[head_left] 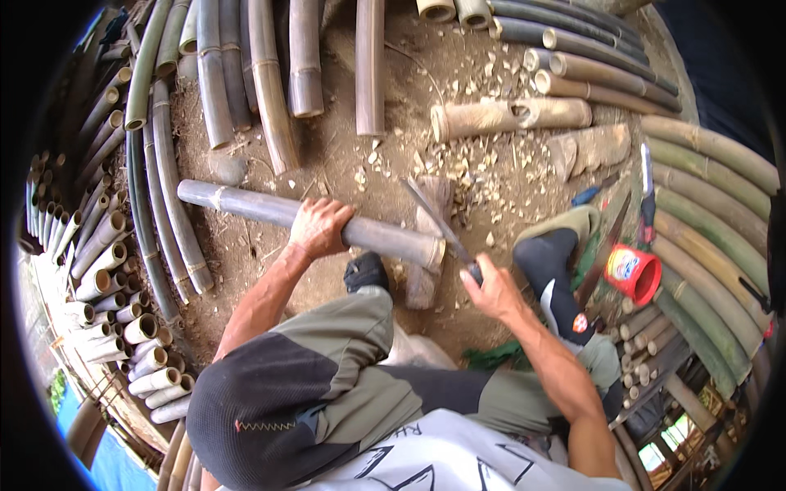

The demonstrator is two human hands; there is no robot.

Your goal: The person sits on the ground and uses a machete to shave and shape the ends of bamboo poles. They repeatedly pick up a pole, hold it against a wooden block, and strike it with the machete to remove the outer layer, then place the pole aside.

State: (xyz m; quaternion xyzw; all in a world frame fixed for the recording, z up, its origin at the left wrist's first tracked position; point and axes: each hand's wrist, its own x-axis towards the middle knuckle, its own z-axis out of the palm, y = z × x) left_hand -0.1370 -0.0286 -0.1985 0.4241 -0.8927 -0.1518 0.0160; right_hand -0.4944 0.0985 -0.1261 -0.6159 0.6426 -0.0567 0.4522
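A length of greyish bamboo [254,204] lies slantwise in front of me, its right end resting over a short wooden block [422,288] on the ground. My left hand [321,227] is closed over the bamboo's middle from above. In my right hand [491,290] is the dark handle of a knife [442,222] with a long, narrow blade. The blade points up and to the left, passing above the block just beside the bamboo's right end; whether it touches the bamboo I cannot tell.
Bamboo poles [266,82] lie at the back, with stacked cut lengths [139,327] on the left and more poles [696,204] on the right. A notched bamboo piece [479,119] sits among pale chips. Nearer are a red tub [647,277] and a blue-handled tool [586,195].
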